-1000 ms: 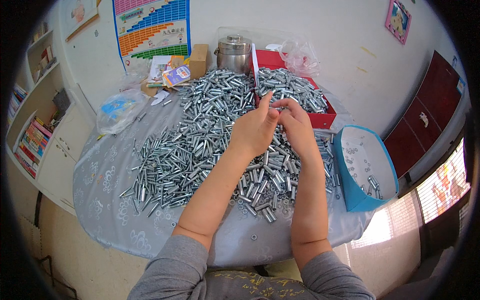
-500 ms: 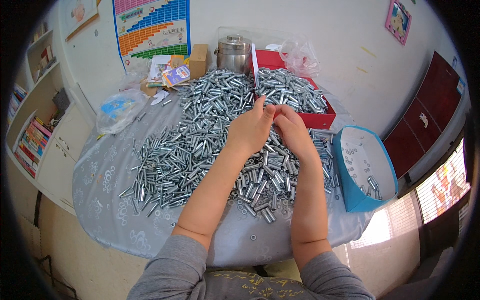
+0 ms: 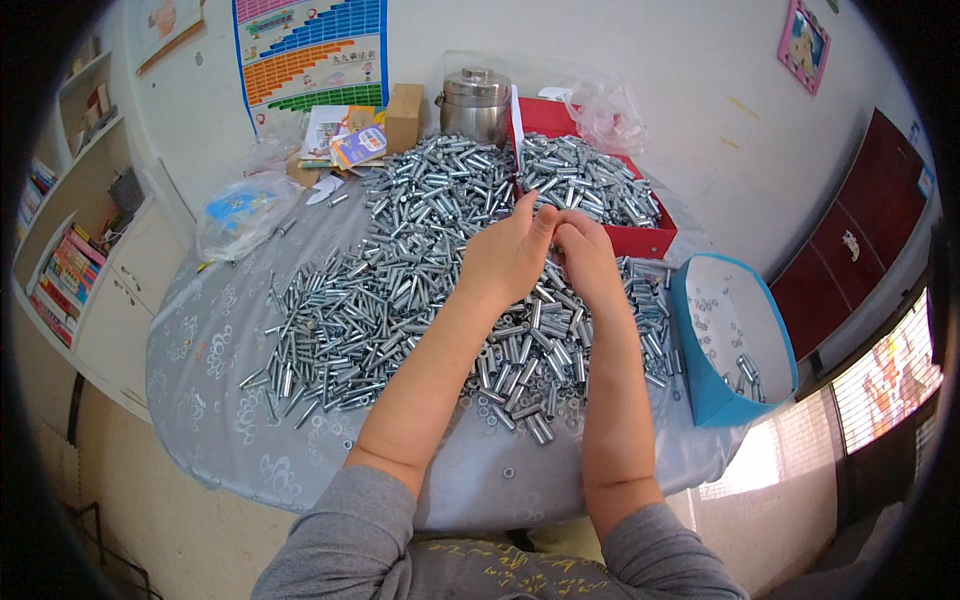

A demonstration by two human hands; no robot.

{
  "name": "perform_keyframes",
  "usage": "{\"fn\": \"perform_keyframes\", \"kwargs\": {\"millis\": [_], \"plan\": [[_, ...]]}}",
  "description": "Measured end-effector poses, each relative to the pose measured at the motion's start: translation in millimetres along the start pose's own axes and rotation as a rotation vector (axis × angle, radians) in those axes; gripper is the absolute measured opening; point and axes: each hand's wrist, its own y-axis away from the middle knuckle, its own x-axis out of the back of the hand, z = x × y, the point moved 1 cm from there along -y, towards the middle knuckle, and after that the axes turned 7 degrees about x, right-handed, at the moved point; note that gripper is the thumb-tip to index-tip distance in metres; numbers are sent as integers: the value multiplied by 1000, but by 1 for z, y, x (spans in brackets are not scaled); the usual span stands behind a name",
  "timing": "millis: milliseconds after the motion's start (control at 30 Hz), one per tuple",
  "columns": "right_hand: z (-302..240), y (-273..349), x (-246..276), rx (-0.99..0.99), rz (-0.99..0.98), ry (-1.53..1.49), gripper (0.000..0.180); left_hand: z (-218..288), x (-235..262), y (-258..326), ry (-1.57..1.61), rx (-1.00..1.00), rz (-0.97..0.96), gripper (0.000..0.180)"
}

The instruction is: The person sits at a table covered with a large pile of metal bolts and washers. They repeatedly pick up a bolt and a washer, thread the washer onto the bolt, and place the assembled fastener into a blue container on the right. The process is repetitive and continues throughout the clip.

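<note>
Head view: a round table (image 3: 230, 400) under a grey patterned cloth carries a wide heap of short silvery metal sleeves (image 3: 400, 270), spread from the table's middle out toward 9 o'clock and up toward 12. Both forearms come in from 6 o'clock in grey sleeves and meet over the heap just above the middle of the picture.

The left hand (image 3: 508, 255) has its fingers drawn together and raised, the fingertips meeting those of the right hand (image 3: 585, 255) at about 12 o'clock from the wrists. The right hand is likewise curled, fingers pressed together against the left. Whatever small piece sits between the fingertips is hidden; I cannot tell whether either hand pinches a sleeve. Both hands rest on or just over the heap, with sleeves touching their undersides.

At 1 o'clock from the hands a red tray (image 3: 640, 240) holds more of the same sleeves. At 3 o'clock a blue tub (image 3: 700, 390) stands at the table's edge, with a few small metal parts on its pale bottom. At 12 o'clock, against the wall, stands a steel pot (image 3: 474, 100) with a lid, a cardboard box (image 3: 404, 115) just to its left. At 10 o'clock lie a clear plastic bag (image 3: 240, 215) and some coloured booklets (image 3: 345, 140). A few loose washers (image 3: 508, 472) lie on the cloth near 6 o'clock.
</note>
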Motion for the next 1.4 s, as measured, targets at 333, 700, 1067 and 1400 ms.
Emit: {"fn": "perform_keyframes", "kwargs": {"millis": [333, 700, 1067, 1400], "plan": [[5, -2, -3, -64, 57, -45, 27, -4, -3, -3, -31, 71, -28, 92], [19, -10, -3, -17, 27, 26, 23, -6, -8, -3, -68, 94, -49, 87], [22, -9, 5, -44, -2, 3, 35, -4, -8, -4, -57, 65, -8, 89], [49, -18, 33, -100, 289, 359, 36, -5, -4, -5, -68, 93, -16, 90]]}}
